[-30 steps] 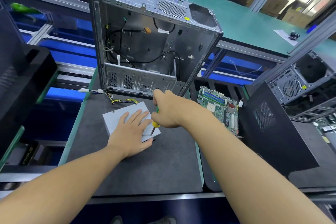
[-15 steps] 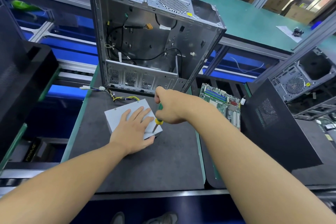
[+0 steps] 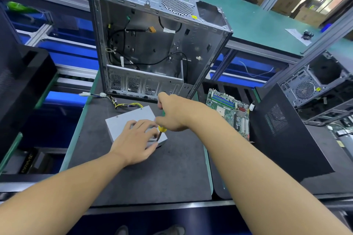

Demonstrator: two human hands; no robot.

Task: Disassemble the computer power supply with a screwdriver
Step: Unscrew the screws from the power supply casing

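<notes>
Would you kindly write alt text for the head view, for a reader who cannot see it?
A right hand holds a yellow-and-green screwdriver tip-down on a grey power supply, which the left hand rests on, before an open computer case.

One power supply (image 3: pixel 122 120), one screwdriver (image 3: pixel 162 130) and one motherboard (image 3: pixel 229 108) are in view. There are two hands, the left hand (image 3: pixel 133 143) and the right hand (image 3: pixel 172 114). Two bare metal computer cases show: the upright case (image 3: pixel 152 44) on the tabletop (image 3: pixel 152 177) and the far-right case (image 3: pixel 309 86). One wire bundle (image 3: pixel 126 104) is visible.
</notes>
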